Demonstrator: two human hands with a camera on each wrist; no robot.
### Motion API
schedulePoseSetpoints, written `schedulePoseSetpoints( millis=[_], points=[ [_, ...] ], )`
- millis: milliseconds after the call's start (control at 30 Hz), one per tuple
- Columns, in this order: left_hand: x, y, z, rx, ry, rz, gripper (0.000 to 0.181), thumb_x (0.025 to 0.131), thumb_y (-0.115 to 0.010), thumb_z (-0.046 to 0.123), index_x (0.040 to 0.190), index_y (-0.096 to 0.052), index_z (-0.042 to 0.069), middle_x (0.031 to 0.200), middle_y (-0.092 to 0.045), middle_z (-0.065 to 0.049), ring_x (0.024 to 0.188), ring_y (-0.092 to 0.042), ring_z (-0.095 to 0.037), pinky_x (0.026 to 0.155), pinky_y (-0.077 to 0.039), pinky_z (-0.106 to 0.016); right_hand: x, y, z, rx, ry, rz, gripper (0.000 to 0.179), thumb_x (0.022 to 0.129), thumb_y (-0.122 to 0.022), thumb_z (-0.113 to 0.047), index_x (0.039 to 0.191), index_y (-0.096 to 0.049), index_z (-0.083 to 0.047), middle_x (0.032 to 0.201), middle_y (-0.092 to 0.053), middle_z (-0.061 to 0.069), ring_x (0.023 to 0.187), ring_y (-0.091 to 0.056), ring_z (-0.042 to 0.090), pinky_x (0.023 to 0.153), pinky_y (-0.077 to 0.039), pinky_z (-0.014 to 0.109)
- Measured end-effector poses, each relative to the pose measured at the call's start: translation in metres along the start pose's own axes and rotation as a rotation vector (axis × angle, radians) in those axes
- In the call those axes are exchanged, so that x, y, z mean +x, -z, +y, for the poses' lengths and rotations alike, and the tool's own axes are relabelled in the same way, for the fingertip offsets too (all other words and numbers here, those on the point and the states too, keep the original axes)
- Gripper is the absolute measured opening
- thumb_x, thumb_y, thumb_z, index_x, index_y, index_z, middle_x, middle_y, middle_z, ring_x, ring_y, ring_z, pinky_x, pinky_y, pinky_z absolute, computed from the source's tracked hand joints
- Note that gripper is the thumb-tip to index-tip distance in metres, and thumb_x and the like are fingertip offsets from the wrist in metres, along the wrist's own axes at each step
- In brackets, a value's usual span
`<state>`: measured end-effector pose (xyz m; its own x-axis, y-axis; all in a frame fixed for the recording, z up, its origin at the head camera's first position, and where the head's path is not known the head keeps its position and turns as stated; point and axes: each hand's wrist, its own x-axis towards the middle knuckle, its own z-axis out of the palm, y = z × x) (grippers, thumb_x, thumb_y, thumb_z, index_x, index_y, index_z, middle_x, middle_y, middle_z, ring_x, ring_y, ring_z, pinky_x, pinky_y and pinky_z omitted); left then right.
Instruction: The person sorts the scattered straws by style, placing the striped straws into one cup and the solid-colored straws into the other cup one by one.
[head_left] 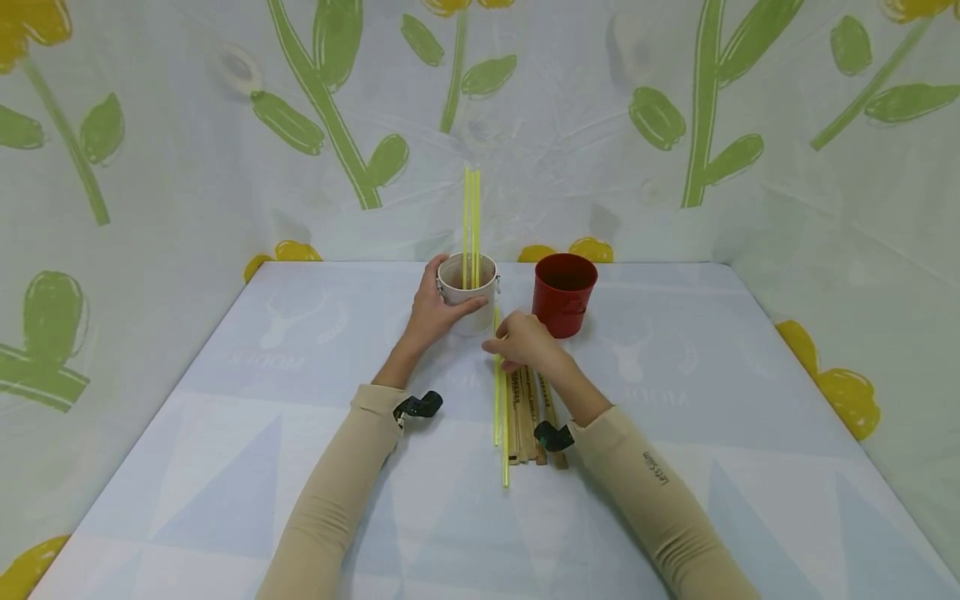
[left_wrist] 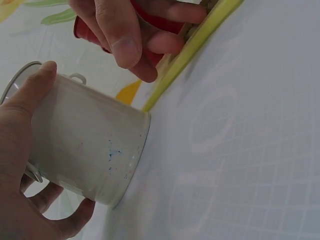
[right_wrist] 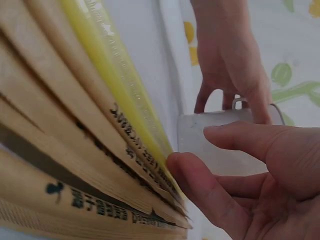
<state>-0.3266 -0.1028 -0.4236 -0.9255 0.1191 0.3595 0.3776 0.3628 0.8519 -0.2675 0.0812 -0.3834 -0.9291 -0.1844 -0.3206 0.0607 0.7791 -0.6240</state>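
My left hand (head_left: 437,314) grips a small white bucket (left_wrist: 90,140) from its left side, the thumb across the front. Long yellow sticks (head_left: 477,221), resembling straws, stand upright in it. My right hand (head_left: 531,342) hovers over more yellow sticks (head_left: 506,454) lying on the table. In the right wrist view its thumb and index finger are apart with nothing between them, and a fingertip is close to a yellow stick (right_wrist: 117,72); whether it touches is unclear. Several paper-wrapped chopsticks (head_left: 522,429) with dark printing lie beside the yellow sticks, partly hidden under that hand.
A red bucket (head_left: 558,315) stands right of the white one, just beyond my right hand. Both buckets are near the back of the cloth-covered table (head_left: 247,467). A curtain with green leaves and yellow flowers (head_left: 525,167) hangs behind and along the sides.
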Motion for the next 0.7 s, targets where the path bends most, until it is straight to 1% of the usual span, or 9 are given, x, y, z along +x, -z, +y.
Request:
schedulePoseSetpoints(
  millis=[133,267,333,433,500,600,700],
  points=[
    [0.0,0.0,0.0,0.003,0.001,-0.001,0.093,0.074,-0.086,0.037,0.148,-0.029,0.026,0.143,-0.047,-0.004,0.129,-0.048,-0.023,0.106,-0.041,-0.048,0.0,-0.005,0.0,0.011,0.009,0.025,0.049,0.089,-0.072,-0.032,0.126,-0.063,0.0,0.099,-0.071,0.015,0.063,-0.071,0.016,0.063,-0.058,0.024],
    [0.0,0.0,0.0,0.002,0.013,0.002,0.094,0.074,-0.085,0.038,0.148,-0.028,0.025,0.144,-0.046,-0.004,0.13,-0.048,-0.022,0.107,-0.041,-0.048,0.0,-0.01,-0.001,-0.007,0.014,0.057,0.05,0.088,-0.074,-0.028,0.126,-0.061,0.001,0.088,-0.071,0.012,0.061,-0.07,0.015,0.062,-0.057,0.024],
    [-0.001,0.001,0.0,-0.001,0.013,0.003,0.094,0.074,-0.086,0.037,0.148,-0.028,0.025,0.144,-0.046,-0.004,0.13,-0.048,-0.022,0.107,-0.041,-0.048,0.0,-0.013,-0.003,-0.034,0.021,0.076,0.043,0.087,-0.075,-0.024,0.119,-0.064,0.003,0.08,-0.07,0.01,0.058,-0.069,0.015,0.059,-0.056,0.024],
    [0.0,0.001,0.0,-0.005,0.01,0.002,0.094,0.074,-0.086,0.036,0.148,-0.029,0.025,0.144,-0.046,-0.005,0.131,-0.048,-0.023,0.107,-0.041,-0.048,-0.002,-0.017,-0.005,-0.1,0.035,0.101,0.029,0.085,-0.077,-0.021,0.101,-0.068,0.001,0.069,-0.068,0.009,0.055,-0.066,0.015,0.054,-0.053,0.022],
    [0.0,0.001,0.0,-0.004,0.007,0.001,0.094,0.074,-0.086,0.036,0.148,-0.029,0.024,0.145,-0.046,-0.005,0.131,-0.048,-0.023,0.107,-0.041,-0.048,-0.002,-0.02,-0.007,-0.144,0.039,0.112,0.023,0.085,-0.078,-0.021,0.09,-0.067,-0.002,0.065,-0.066,0.008,0.052,-0.065,0.016,0.051,-0.051,0.022],
    [0.0,0.001,0.0,-0.002,0.008,-0.003,0.094,0.074,-0.086,0.036,0.148,-0.028,0.024,0.145,-0.045,-0.006,0.131,-0.047,-0.023,0.108,-0.041,-0.048,-0.002,-0.022,-0.008,-0.229,0.048,0.132,0.023,0.084,-0.078,-0.023,0.084,-0.064,-0.005,0.062,-0.064,0.006,0.055,-0.063,0.016,0.052,-0.049,0.021],
    [-0.001,0.001,0.0,-0.005,0.015,-0.007,0.094,0.075,-0.086,0.036,0.148,-0.028,0.024,0.145,-0.044,-0.006,0.132,-0.046,-0.023,0.108,-0.041,-0.049,-0.001,-0.024,-0.007,-0.302,0.063,0.151,0.024,0.084,-0.078,-0.023,0.084,-0.063,-0.005,0.061,-0.063,0.005,0.064,-0.061,0.016,0.058,-0.047,0.023]
  ],
)
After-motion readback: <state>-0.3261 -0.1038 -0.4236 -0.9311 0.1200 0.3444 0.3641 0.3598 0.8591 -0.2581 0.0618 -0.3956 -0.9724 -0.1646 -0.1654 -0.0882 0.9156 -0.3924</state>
